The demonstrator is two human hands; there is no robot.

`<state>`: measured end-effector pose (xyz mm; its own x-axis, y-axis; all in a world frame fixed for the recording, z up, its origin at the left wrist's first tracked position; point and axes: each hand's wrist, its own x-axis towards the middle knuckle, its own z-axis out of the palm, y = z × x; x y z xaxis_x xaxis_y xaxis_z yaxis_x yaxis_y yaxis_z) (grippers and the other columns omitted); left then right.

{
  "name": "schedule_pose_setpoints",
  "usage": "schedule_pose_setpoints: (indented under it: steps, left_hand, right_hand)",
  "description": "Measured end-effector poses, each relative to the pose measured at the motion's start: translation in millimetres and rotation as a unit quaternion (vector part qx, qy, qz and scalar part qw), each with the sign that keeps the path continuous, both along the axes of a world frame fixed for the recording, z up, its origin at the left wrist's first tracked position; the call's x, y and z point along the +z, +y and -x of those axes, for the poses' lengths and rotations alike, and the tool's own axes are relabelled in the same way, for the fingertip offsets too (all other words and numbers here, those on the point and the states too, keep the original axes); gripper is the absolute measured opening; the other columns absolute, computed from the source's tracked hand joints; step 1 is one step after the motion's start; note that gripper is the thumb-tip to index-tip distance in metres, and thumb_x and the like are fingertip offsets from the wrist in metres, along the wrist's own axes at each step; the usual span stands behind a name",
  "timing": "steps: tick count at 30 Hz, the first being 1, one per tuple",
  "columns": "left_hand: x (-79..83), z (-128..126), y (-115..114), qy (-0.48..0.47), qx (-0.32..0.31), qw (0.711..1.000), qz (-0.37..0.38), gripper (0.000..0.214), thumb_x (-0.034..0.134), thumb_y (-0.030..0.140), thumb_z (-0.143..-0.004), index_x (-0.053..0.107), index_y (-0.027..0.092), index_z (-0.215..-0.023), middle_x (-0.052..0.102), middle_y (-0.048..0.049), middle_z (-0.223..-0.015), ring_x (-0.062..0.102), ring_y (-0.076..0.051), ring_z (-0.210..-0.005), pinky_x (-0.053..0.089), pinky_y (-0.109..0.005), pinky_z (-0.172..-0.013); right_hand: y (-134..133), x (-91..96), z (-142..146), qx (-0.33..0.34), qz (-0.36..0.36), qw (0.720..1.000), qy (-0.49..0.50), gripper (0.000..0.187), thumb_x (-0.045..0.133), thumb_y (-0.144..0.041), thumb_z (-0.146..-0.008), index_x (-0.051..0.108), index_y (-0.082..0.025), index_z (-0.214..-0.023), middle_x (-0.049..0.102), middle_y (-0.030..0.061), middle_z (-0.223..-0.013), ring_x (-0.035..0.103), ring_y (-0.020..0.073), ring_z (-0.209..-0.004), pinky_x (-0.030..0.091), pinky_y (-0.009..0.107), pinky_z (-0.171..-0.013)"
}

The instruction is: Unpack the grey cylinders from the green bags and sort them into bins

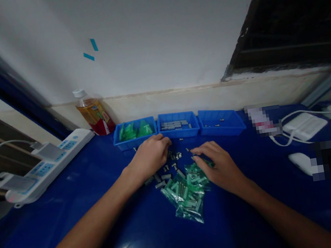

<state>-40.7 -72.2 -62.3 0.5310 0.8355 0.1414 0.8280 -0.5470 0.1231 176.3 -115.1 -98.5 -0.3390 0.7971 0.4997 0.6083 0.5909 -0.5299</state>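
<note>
My left hand is closed, fingers curled down over the table by the front of the middle bin; whatever they may hold is hidden. Thumb and forefinger of my right hand come together around a small screw, whose end shows at the fingertips. Between both hands lie loose screws and several short metal standoffs. Green-tinted plastic bags of metal parts are piled below them, partly under my right hand.
Three blue bins stand along the wall: left with green bags, middle with metal standoffs, right with a few screws. A drink bottle and power strip are left; a white adapter and cables lie right.
</note>
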Motion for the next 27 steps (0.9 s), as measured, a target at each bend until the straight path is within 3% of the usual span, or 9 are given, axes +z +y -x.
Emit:
schedule_pose_setpoints:
  steps: [4, 8, 13, 15, 18, 20, 22, 24, 27]
  left_hand:
    - [-15.5, -2, 4, 0.021, -0.044, 0.995, 0.084, 0.031, 0.041, 0.012, -0.085, 0.061, 0.021, -0.107, 0.059, -0.0080, -0.101, 0.061, -0.020, -0.084, 0.047, -0.030, -0.073]
    - [-25.9, 2, 13, 0.010, -0.021, 0.996, 0.090, 0.016, 0.047, 0.017, -0.083, 0.062, 0.020, -0.088, 0.059, -0.0059, -0.093, 0.060, -0.019, -0.077, 0.044, -0.029, -0.066]
    - [-19.2, -7, 9, -0.142, -0.003, 0.981, 0.132, 0.011, 0.049, 0.011, -0.080, 0.058, 0.017, -0.083, 0.061, -0.0038, -0.085, 0.058, -0.016, -0.077, 0.043, -0.028, -0.070]
    - [-13.8, -16, 2, -0.273, -0.021, 0.942, 0.191, 0.006, 0.049, 0.013, -0.081, 0.055, 0.016, -0.083, 0.060, -0.0025, -0.080, 0.056, -0.014, -0.074, 0.043, -0.027, -0.070]
    - [-10.2, -30, -11, -0.466, -0.065, 0.826, 0.312, 0.006, 0.052, 0.016, -0.083, 0.048, 0.015, -0.087, 0.059, -0.0018, -0.079, 0.056, -0.012, -0.074, 0.044, -0.025, -0.069]
    - [-12.2, -37, -17, -0.541, -0.069, 0.752, 0.370, 0.015, 0.055, 0.017, -0.082, 0.044, 0.016, -0.092, 0.060, -0.0013, -0.078, 0.058, -0.011, -0.074, 0.044, -0.024, -0.070]
    - [-15.3, -41, -20, -0.572, -0.053, 0.719, 0.392, 0.021, 0.057, 0.018, -0.081, 0.042, 0.017, -0.094, 0.061, -0.0001, -0.075, 0.059, -0.011, -0.072, 0.044, -0.024, -0.070]
    - [-15.1, -42, -23, -0.566, -0.038, 0.727, 0.386, 0.021, 0.057, 0.021, -0.082, 0.041, 0.017, -0.096, 0.061, 0.0000, -0.074, 0.061, -0.012, -0.071, 0.046, -0.025, -0.069]
    - [2.0, -42, -34, -0.469, -0.041, 0.832, 0.294, 0.014, 0.052, 0.023, -0.086, 0.048, 0.017, -0.098, 0.064, -0.0029, -0.080, 0.062, -0.015, -0.076, 0.048, -0.030, -0.072]
  right_hand:
    - [6, -3.6, -6, -0.012, 0.002, 1.000, -0.013, 0.015, 0.051, -0.020, -0.087, 0.063, -0.020, -0.096, 0.063, 0.0051, -0.085, 0.056, 0.0191, -0.083, 0.045, 0.036, -0.077]
    - [4, -4.8, -3, 0.003, 0.014, 1.000, -0.022, 0.015, 0.051, -0.020, -0.087, 0.063, -0.019, -0.096, 0.063, 0.0054, -0.085, 0.056, 0.0187, -0.083, 0.045, 0.035, -0.076]
    - [-1, -3.6, 1, 0.021, -0.002, 1.000, -0.019, 0.016, 0.052, -0.019, -0.087, 0.060, -0.019, -0.101, 0.062, 0.0055, -0.085, 0.055, 0.0192, -0.083, 0.045, 0.035, -0.076]
    - [-2, -4.1, 2, 0.014, -0.017, 1.000, -0.008, 0.020, 0.052, -0.017, -0.086, 0.057, -0.020, -0.105, 0.060, 0.0045, -0.083, 0.055, 0.0186, -0.080, 0.045, 0.035, -0.074]
    - [-3, -4.9, 3, 0.016, -0.058, 0.998, 0.014, 0.019, 0.052, -0.014, -0.085, 0.054, -0.020, -0.103, 0.059, 0.0038, -0.082, 0.055, 0.0175, -0.078, 0.045, 0.033, -0.072]
    - [-3, -4.8, 4, 0.016, -0.080, 0.996, 0.028, 0.014, 0.052, -0.013, -0.085, 0.053, -0.021, -0.096, 0.058, 0.0037, -0.082, 0.054, 0.0170, -0.078, 0.045, 0.031, -0.070]
    - [-3, -3.6, 4, 0.010, -0.094, 0.995, 0.034, 0.012, 0.053, -0.012, -0.084, 0.052, -0.021, -0.092, 0.058, 0.0033, -0.081, 0.054, 0.0166, -0.077, 0.045, 0.030, -0.069]
    - [-4, -1.5, 5, 0.004, -0.098, 0.995, 0.031, 0.010, 0.053, -0.012, -0.084, 0.052, -0.021, -0.090, 0.058, 0.0029, -0.080, 0.054, 0.0161, -0.076, 0.044, 0.030, -0.068]
    - [-5, 2.0, 3, -0.005, -0.099, 0.995, 0.030, 0.007, 0.051, -0.014, -0.086, 0.052, -0.021, -0.088, 0.058, 0.0024, -0.079, 0.054, 0.0153, -0.074, 0.044, 0.029, -0.067]
